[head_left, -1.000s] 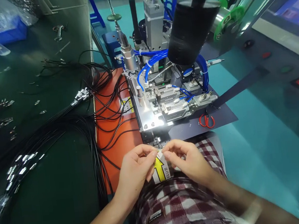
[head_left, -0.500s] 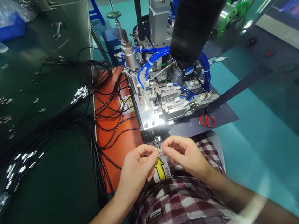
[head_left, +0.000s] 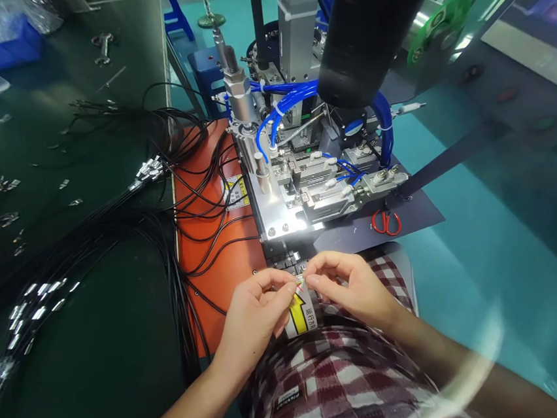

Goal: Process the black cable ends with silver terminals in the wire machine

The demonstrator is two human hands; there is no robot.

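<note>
My left hand [head_left: 258,309] and my right hand [head_left: 347,284] meet fingertip to fingertip over my lap, just in front of the machine [head_left: 307,199]. Both are closed in a pinch. Thin coloured wire ends [head_left: 300,286], one of them red, show between the fingertips; which hand grips which wire is too small to tell. Below the fingers is a label with a yellow arrow [head_left: 298,315]. Black cables [head_left: 212,235] run across the orange plate [head_left: 225,319] to the left of the machine.
Bundles of black cables with metal ends [head_left: 37,311] lie on the dark green table [head_left: 100,357]. Red-handled scissors [head_left: 386,222] rest right of the machine. A black cylinder [head_left: 365,36] stands over it. A blue tray [head_left: 11,47] and wrench [head_left: 104,48] are at the back left.
The fingertips have shifted very slightly, and the wire ends between them sit at a different angle. The view has moved a little; both hands stay pinched together.
</note>
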